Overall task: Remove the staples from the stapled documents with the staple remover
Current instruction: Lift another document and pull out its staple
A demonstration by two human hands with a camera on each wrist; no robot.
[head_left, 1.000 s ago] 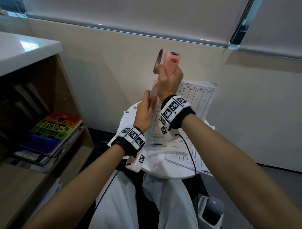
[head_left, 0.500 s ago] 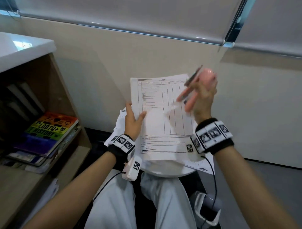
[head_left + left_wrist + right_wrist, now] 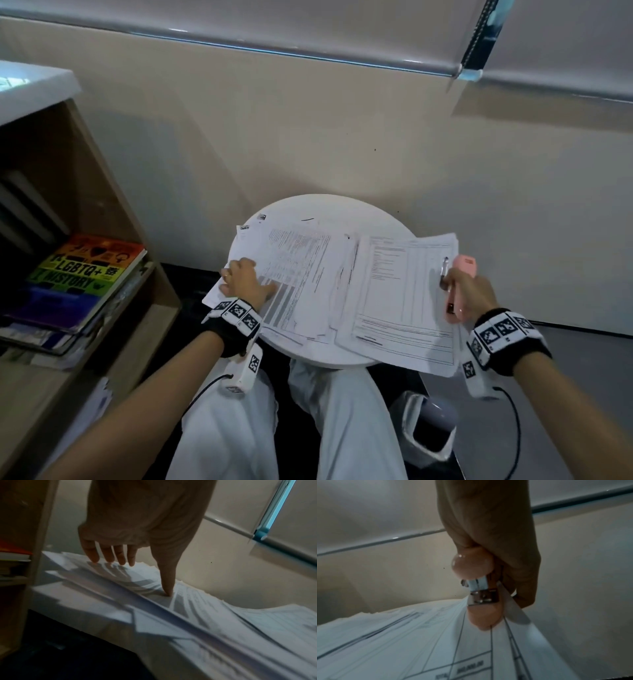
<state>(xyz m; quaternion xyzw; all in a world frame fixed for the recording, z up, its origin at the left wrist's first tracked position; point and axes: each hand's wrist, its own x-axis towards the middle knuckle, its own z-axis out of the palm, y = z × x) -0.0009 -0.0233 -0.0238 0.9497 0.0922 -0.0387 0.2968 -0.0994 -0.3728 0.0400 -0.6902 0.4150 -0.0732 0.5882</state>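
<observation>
From the head, papers (image 3: 308, 274) cover the round white table (image 3: 329, 209) against a beige wall; a shelf (image 3: 102, 192) stands left. My left hand (image 3: 245, 281) presses them, fingers spread. At the right wrist, my right hand (image 3: 501, 547) grips the pink remover (image 3: 471, 566) over the right sheet (image 3: 436, 649).

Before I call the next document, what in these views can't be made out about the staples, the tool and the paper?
- Staples: none discernible on the white printed papers; too small in head view, blurred in wrist views.
- Pink staple remover: the right hand covers its middle.
- Printed text: illegible in every view.
- Left hand: hides the paper beneath.
</observation>
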